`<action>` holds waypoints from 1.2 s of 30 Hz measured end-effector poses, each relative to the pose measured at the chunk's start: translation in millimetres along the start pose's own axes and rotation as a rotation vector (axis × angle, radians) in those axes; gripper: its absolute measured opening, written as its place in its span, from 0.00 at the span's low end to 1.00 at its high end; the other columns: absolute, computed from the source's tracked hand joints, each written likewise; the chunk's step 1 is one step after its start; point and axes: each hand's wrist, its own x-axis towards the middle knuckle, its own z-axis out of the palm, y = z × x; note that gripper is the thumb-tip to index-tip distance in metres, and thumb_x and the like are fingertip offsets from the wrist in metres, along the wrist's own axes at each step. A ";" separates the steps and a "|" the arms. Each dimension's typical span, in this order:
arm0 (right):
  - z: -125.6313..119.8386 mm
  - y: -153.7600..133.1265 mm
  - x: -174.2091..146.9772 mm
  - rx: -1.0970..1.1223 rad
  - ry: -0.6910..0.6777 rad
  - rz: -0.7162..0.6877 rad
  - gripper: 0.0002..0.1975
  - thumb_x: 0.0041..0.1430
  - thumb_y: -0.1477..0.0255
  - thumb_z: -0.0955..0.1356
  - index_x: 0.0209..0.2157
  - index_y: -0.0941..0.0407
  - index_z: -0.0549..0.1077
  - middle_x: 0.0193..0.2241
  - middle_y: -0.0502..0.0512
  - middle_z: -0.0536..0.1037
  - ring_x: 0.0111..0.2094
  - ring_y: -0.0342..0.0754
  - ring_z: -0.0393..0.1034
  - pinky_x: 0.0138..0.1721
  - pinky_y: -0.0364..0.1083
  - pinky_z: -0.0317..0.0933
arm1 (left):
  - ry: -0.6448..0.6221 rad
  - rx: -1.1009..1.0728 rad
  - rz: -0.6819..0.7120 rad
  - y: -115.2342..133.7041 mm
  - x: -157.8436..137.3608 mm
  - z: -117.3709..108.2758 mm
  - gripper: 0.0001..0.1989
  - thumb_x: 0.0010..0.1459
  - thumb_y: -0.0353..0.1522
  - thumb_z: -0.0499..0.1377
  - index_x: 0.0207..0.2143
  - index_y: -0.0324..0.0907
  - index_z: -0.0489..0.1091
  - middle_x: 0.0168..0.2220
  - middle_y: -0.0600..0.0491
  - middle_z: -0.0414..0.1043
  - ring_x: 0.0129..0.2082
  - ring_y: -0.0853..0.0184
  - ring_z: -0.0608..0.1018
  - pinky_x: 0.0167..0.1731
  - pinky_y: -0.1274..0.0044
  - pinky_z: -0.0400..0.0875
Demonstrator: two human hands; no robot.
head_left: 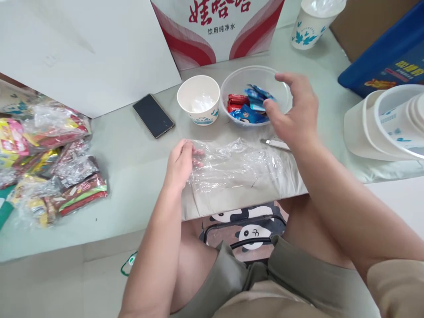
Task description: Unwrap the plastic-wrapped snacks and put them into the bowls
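Observation:
My left hand point(182, 162) is closed on the left edge of a clear plastic bag point(235, 165), which lies crumpled and flat at the table's front edge. My right hand point(296, 108) hovers at the right rim of a clear plastic bowl point(276, 77), thumb and fingers apart, with nothing seen between them. Inside the bowl are small red packets point(236, 100) and blue packets point(250, 114). A box cutter point(276, 143) rests below the right hand, its handle partly hidden. Left of the bowl stands a white paper cup point(198, 99) with some clear plastic in it.
A phone point(154, 115) lies left of the cup. Bagged snacks point(62, 163) are heaped at far left. White boxes point(99, 44) stand behind. On the right are another paper cup point(309, 28), a blue container point(380, 53) and white tubs point(361, 128) with stacked cups.

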 end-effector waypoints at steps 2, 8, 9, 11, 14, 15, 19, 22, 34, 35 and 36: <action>-4.5 -4.0 -8.9 0.011 0.012 -0.035 0.12 0.60 0.74 0.69 0.45 0.50 0.74 0.48 0.56 0.80 0.53 0.55 0.75 0.58 0.57 0.67 | -0.057 -0.019 0.057 -3.0 -0.4 -3.3 0.12 0.69 0.38 0.50 0.33 0.43 0.63 0.35 0.52 0.80 0.19 0.74 0.76 0.17 0.82 0.57; -21.2 -26.6 -54.8 0.069 -0.180 -0.178 0.10 0.62 0.72 0.67 0.45 0.50 0.74 0.41 0.57 0.81 0.44 0.55 0.78 0.48 0.56 0.72 | -0.348 -0.108 0.149 -4.7 -5.7 -9.2 0.18 0.64 0.49 0.56 0.36 0.43 0.65 0.37 0.49 0.83 0.20 0.71 0.79 0.14 0.82 0.52; -19.3 -28.2 -61.9 0.085 -0.299 -0.238 0.15 0.61 0.72 0.68 0.50 0.51 0.74 0.47 0.59 0.81 0.49 0.57 0.78 0.50 0.57 0.72 | -0.411 -0.123 0.142 -3.5 -7.1 -9.3 0.19 0.63 0.50 0.57 0.37 0.43 0.65 0.38 0.48 0.83 0.20 0.71 0.79 0.13 0.81 0.51; -12.3 -28.4 -72.6 0.100 -0.480 -0.341 0.26 0.59 0.72 0.69 0.60 0.53 0.69 0.59 0.64 0.76 0.60 0.61 0.72 0.57 0.61 0.69 | -0.514 -0.158 0.122 0.0 -10.6 -9.4 0.21 0.62 0.52 0.57 0.37 0.43 0.65 0.39 0.47 0.84 0.17 0.71 0.77 0.12 0.81 0.50; -1.1 -24.7 -78.5 0.044 -0.578 -0.360 0.25 0.60 0.72 0.68 0.60 0.55 0.70 0.59 0.66 0.77 0.63 0.64 0.69 0.61 0.63 0.65 | -0.621 -0.211 0.093 5.6 -15.9 -10.8 0.21 0.60 0.52 0.59 0.36 0.43 0.65 0.36 0.48 0.84 0.13 0.73 0.73 0.11 0.81 0.49; 0.8 -24.1 -78.2 0.023 -0.597 -0.335 0.20 0.61 0.72 0.67 0.55 0.55 0.74 0.53 0.64 0.81 0.58 0.62 0.73 0.59 0.62 0.67 | -0.637 -0.218 0.089 6.6 -16.9 -11.8 0.21 0.60 0.51 0.59 0.36 0.43 0.65 0.35 0.48 0.84 0.12 0.73 0.73 0.11 0.80 0.49; -3.3 -30.0 -72.6 0.014 -0.589 -0.064 0.09 0.66 0.69 0.65 0.35 0.53 0.77 0.28 0.53 0.81 0.29 0.49 0.74 0.35 0.49 0.67 | -0.470 -0.141 0.126 1.7 -12.4 -18.3 0.17 0.62 0.49 0.58 0.35 0.43 0.66 0.34 0.49 0.83 0.14 0.72 0.74 0.11 0.80 0.51; -10.8 -36.9 -69.0 0.073 -0.468 0.173 0.07 0.64 0.69 0.67 0.33 0.53 0.77 0.20 0.49 0.74 0.21 0.45 0.66 0.27 0.45 0.58 | -0.169 0.016 0.223 -8.3 -2.5 -23.6 0.10 0.61 0.39 0.60 0.32 0.43 0.66 0.31 0.52 0.81 0.19 0.74 0.76 0.17 0.81 0.63; -22.9 -34.8 -64.2 0.230 -0.159 0.437 0.06 0.63 0.69 0.69 0.33 0.56 0.75 0.19 0.45 0.63 0.21 0.41 0.54 0.25 0.44 0.47 | 0.197 -0.111 0.159 -8.8 3.7 -26.2 0.04 0.56 0.27 0.62 0.31 0.44 0.69 0.26 0.58 0.73 0.20 0.75 0.71 0.21 0.81 0.66; -24.2 -35.3 -64.6 0.231 -0.151 0.437 0.07 0.63 0.68 0.69 0.33 0.56 0.74 0.18 0.44 0.63 0.21 0.41 0.54 0.25 0.44 0.47 | 0.253 -0.193 0.154 -5.4 3.3 -26.1 0.04 0.58 0.28 0.62 0.32 0.44 0.69 0.26 0.58 0.72 0.20 0.76 0.70 0.21 0.82 0.65; -25.2 -35.8 -65.1 0.230 -0.141 0.441 0.08 0.63 0.66 0.69 0.32 0.56 0.74 0.18 0.44 0.63 0.21 0.40 0.53 0.25 0.44 0.46 | 0.268 -0.293 0.133 -1.8 2.4 -26.1 0.04 0.60 0.31 0.62 0.33 0.44 0.68 0.26 0.58 0.71 0.21 0.75 0.71 0.22 0.82 0.66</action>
